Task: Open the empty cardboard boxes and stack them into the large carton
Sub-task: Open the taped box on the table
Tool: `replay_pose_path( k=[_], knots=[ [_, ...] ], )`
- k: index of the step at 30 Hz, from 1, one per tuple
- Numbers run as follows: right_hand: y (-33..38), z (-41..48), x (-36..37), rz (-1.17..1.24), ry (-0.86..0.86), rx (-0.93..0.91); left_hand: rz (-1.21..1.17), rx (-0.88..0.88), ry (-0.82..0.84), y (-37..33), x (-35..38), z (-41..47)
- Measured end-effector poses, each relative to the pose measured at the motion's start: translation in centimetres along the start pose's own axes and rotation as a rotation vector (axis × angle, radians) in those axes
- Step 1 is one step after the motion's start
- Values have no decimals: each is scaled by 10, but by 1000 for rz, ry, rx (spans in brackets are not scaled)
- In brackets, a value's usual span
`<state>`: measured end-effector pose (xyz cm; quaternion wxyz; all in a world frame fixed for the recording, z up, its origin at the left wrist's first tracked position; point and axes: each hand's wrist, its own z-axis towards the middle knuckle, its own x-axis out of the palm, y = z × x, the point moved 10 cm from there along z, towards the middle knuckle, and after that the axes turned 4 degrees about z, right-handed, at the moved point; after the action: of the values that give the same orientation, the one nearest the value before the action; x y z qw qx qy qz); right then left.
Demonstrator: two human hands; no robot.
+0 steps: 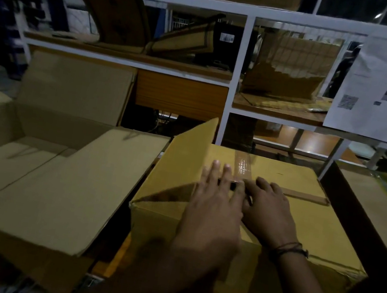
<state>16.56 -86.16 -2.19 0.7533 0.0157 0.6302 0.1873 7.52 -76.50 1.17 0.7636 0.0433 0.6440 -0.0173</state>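
The left hand's fingers (217, 173) lie straight and slightly spread, flat on the top of the cardboard box (302, 225) and reaching across its centre seam. The right hand's fingers (248, 185) are bent, with their tips at that same seam just beside the left fingers. It cannot be told whether they hook a flap edge or only press on it. The left hand (215, 209) sits at the middle of the view, and the right hand (269, 211), touching it at 3 o'clock, wears a cord bracelet (290, 248) at the wrist.

A strip of clear tape (241, 167) crosses the seam at 12 o'clock from the fingers. The box's side flap (184, 162) stands raised at 10 o'clock from the hands. The large carton (35, 170) lies at 9 o'clock, just beside the box, with its flaps spread open and its inside showing. Another carton (371, 203) stands at 3 o'clock. A white shelf rack (233, 76) holding flattened cardboard fills 12 o'clock, and a printed sheet (378, 88) hangs from it at 2 o'clock.
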Motion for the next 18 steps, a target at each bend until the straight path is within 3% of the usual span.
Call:
replay_pose_path(
  k=[4, 9, 14, 18],
  knots=[
    [1, -2, -2, 20, 0, -7, 17, -231, -101, 83, -15, 12],
    [-1, 0, 2, 25, 5, -26, -74, -500, 64, 172, 12, 2],
    [-1, 2, 5, 12, 16, -18, -221, -590, 250, 195, 64, -11],
    [2, 0, 2, 15, -6, -24, -211, -589, 178, 189, 64, -7]
  ],
)
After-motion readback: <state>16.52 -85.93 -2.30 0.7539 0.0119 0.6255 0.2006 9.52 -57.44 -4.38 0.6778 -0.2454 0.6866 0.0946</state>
